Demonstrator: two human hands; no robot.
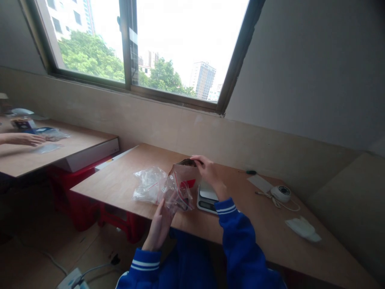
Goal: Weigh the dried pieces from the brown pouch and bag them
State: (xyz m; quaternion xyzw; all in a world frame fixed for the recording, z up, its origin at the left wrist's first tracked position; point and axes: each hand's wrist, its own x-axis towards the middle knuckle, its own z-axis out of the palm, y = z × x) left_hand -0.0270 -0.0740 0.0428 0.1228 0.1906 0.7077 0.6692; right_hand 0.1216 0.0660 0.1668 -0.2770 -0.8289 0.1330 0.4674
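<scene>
My left hand [160, 225] holds a clear zip bag [177, 196] with a red line near its opening, just above the table's front edge. Behind that bag stands an open brown paper bag [187, 173] with a red patch. The fingers of my right hand [206, 170] are closed on the paper bag's top rim. A heap of clear plastic bags [148, 184] lies to the left. Below my right wrist is a digital scale [207, 198], partly covered by the hand and sleeve.
On the right of the wooden table [240, 228] are a white camera-like device [280, 193] with a cable, a white card [260, 183], a green-handled tool [250, 172] and a white packet [303, 229]. At another table [87, 138], a person's hand [25, 139] touches plastic bags. Red stools [72, 200] stand below.
</scene>
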